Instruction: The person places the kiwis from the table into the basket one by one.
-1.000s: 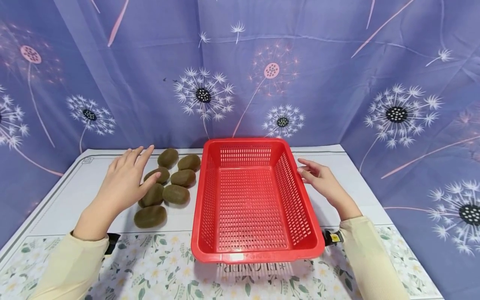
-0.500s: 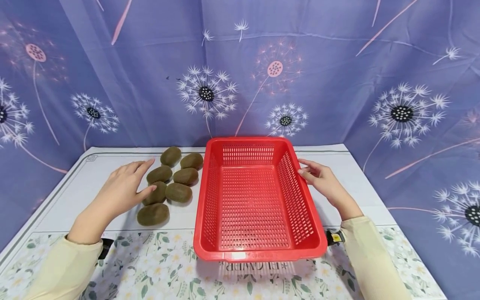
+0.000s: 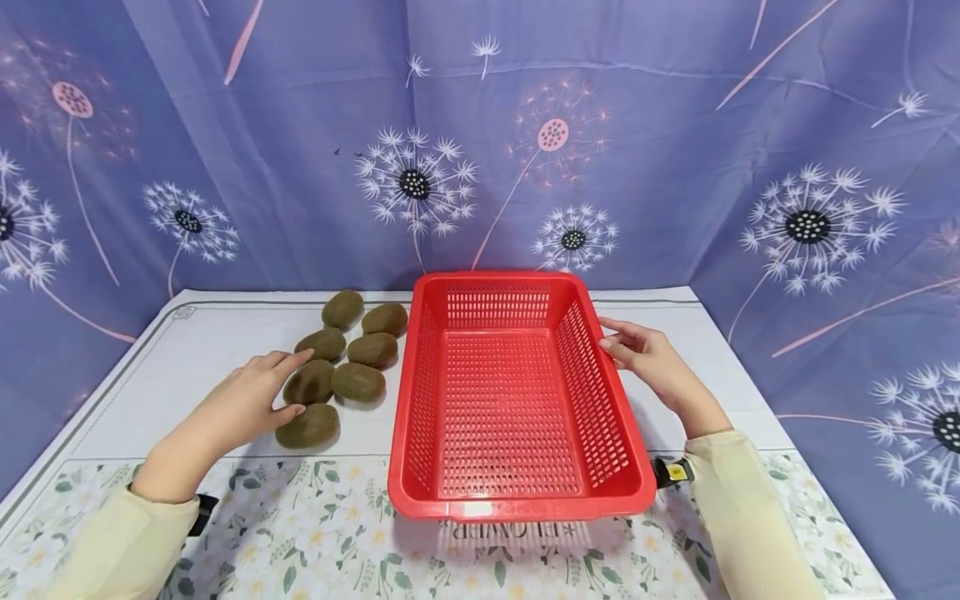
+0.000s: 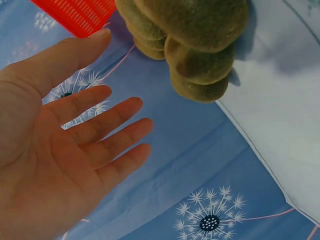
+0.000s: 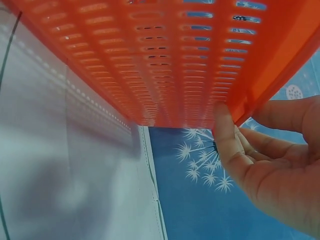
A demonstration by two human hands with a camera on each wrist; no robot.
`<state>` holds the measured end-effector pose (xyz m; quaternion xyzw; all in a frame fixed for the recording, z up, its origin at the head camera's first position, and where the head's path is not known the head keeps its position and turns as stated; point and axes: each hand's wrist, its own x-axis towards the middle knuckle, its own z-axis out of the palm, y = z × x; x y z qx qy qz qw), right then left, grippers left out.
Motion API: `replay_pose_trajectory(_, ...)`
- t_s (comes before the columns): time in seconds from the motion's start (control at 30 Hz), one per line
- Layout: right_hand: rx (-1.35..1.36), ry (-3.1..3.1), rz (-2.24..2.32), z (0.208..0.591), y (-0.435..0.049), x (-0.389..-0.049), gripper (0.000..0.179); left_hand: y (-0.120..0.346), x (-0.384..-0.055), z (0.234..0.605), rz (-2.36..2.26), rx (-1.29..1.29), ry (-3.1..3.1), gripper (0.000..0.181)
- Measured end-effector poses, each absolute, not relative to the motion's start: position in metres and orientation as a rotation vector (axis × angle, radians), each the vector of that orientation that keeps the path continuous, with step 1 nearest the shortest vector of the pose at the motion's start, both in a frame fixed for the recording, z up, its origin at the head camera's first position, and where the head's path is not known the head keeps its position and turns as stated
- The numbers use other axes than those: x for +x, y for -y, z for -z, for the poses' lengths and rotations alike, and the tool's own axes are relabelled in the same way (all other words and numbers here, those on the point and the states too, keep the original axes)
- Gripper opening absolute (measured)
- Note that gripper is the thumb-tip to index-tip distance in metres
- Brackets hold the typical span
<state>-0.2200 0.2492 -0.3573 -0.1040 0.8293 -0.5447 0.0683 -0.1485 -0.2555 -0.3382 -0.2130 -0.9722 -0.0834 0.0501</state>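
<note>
Several brown kiwis (image 3: 358, 383) lie in two loose columns left of a red plastic basket (image 3: 517, 507) with perforated walls. My left hand (image 3: 242, 402) reaches in beside the left column, fingers spread, thumb tip overlapping the nearest kiwi (image 3: 309, 427). Another kiwi (image 3: 311, 385) shows between thumb and index finger. The left wrist view gives the palm (image 4: 55, 155) with nothing in it and the kiwis beyond the fingertips. My right hand (image 3: 651, 364) holds the basket's right rim; in the right wrist view its thumb (image 5: 282, 114) is at the rim and fingers bend beneath.
A white mat (image 3: 202, 358) with a floral front part (image 3: 322, 542) covers the table. Purple dandelion-print cloth (image 3: 480, 167) hangs close behind the basket and along both sides. The basket's far end stands near this cloth.
My left hand has come lower and nearer, closer to the front kiwis, its fingers less extended. The right hand stays at the basket rim. The head view has shifted slightly.
</note>
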Motion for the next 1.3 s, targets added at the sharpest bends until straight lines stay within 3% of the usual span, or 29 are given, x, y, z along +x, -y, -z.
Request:
replay_pose_trajectory(0.53, -0.312, -2.399, 1.752, 0.356, -0.25, -0.22, 0.049, 0.248, -0.137, 0.354, 0.328, -0.627, 3.064, 0.057)
replay_pose_trajectory(1.3, -0.259, -2.41, 1.732, 0.354, -0.248, -0.219, 0.05, 0.253, -0.143, 0.368, 0.438, -0.827, 3.059, 0.043)
